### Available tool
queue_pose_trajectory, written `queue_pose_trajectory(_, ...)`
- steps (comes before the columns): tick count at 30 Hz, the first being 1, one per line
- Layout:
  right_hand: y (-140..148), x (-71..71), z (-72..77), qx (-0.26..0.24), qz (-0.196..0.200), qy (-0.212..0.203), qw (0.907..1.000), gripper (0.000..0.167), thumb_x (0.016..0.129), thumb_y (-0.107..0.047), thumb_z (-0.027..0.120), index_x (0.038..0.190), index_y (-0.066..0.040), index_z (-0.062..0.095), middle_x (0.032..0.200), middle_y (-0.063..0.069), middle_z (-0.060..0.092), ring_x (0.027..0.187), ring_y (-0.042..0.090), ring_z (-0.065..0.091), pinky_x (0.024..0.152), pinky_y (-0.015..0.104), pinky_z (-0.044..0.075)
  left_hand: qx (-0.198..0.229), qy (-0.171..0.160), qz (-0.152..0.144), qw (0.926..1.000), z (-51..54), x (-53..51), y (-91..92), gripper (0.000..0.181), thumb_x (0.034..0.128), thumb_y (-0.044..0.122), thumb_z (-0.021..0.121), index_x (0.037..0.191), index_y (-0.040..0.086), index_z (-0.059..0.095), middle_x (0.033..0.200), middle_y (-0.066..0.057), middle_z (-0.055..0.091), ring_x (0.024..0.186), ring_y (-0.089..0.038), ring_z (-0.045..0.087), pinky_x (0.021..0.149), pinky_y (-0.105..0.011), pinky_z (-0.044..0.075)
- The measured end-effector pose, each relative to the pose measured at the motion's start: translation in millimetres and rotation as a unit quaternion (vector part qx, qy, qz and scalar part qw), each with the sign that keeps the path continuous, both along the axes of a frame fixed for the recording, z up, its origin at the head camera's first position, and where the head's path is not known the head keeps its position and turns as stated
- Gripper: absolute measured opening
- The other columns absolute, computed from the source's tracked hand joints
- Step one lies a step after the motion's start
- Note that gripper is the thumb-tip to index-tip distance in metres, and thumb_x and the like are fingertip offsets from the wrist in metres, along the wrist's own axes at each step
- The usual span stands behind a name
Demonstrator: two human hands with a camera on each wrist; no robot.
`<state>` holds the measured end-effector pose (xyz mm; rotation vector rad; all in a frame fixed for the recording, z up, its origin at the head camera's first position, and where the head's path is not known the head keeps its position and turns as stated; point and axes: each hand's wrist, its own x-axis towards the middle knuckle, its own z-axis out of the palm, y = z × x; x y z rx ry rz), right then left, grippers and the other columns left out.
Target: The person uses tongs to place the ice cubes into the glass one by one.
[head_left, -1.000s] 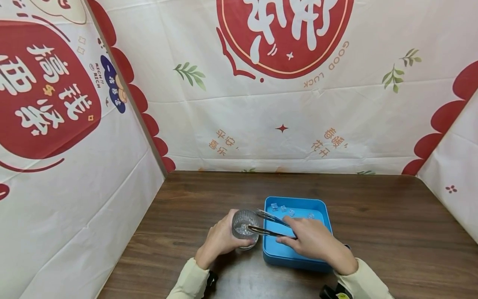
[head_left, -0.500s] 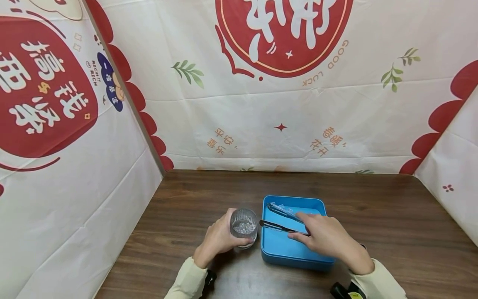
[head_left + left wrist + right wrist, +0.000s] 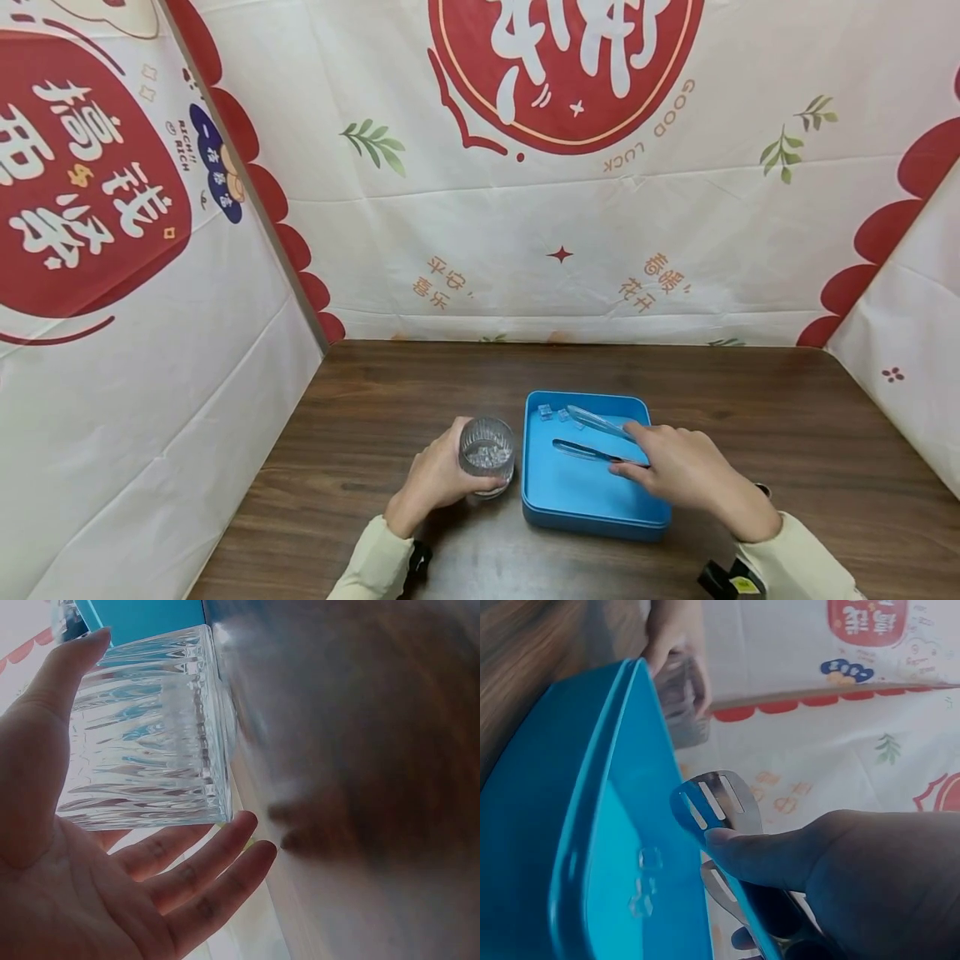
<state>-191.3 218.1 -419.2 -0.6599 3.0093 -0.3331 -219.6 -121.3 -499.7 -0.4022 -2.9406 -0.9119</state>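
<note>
My left hand (image 3: 438, 475) grips a clear ribbed glass (image 3: 487, 458), thumb on the near side and fingers round the far side. Clear pieces like ice cubes show inside the glass. In the left wrist view, the thumb lies along the ribbed wall of the glass (image 3: 142, 742). My right hand (image 3: 678, 467) holds slotted metal tongs (image 3: 596, 452), their two arms spread apart above a blue box (image 3: 570, 500). Nothing shows between the tips. Several clear cubes (image 3: 545, 412) lie in the box's far left part; the tongs partly hide some.
A brown wooden table (image 3: 397, 383) lies under everything. The box stands just right of the glass, a narrow gap between them. Printed white cloth (image 3: 480, 250) hangs behind the table and at both sides.
My right hand has drawn the tongs rightward, from over the glass to over the blue box. The left hand stays on the glass in the same place.
</note>
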Motion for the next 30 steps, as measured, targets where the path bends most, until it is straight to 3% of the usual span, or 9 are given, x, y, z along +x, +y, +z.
queue_pose_trajectory(9,11,-14.8,-2.6,0.043,0.004,0.001,0.9991,0.068,0.085,-0.049,0.072,0.127,0.003,0.058,0.093,0.012,0.072,0.067,0.018,0.067,0.046,0.024,0.041,0.003,-0.002,-0.003,1.0,0.2,1.1,-0.3,0.089,0.0619,0.063,0.085,0.133,0.024,0.048,0.114,0.002,0.065,0.095,-0.02,0.065,0.073,-0.042,0.05)
queue_pose_trajectory(18,16,-33.8,-3.8,0.09,0.03,0.04,0.9947,0.063,0.084,-0.046,0.073,0.122,0.002,0.061,0.083,0.008,0.069,0.063,0.017,0.063,0.047,0.028,0.045,0.004,0.0,-0.003,1.0,0.0,0.0,-0.2,0.089,0.0622,0.063,0.085,0.133,0.023,0.047,0.114,0.002,0.066,0.095,-0.019,0.065,0.073,-0.041,0.05)
queue_pose_trajectory(30,9,-51.4,-5.6,0.114,0.037,0.03,0.9923,0.062,0.085,-0.046,0.074,0.124,0.002,0.063,0.082,0.01,0.071,0.06,0.017,0.061,0.05,0.031,0.05,0.004,0.004,-0.004,1.0,-0.5,-1.0,-1.1,0.089,0.0625,0.063,0.084,0.133,0.023,0.048,0.113,0.002,0.066,0.095,-0.019,0.065,0.073,-0.041,0.051)
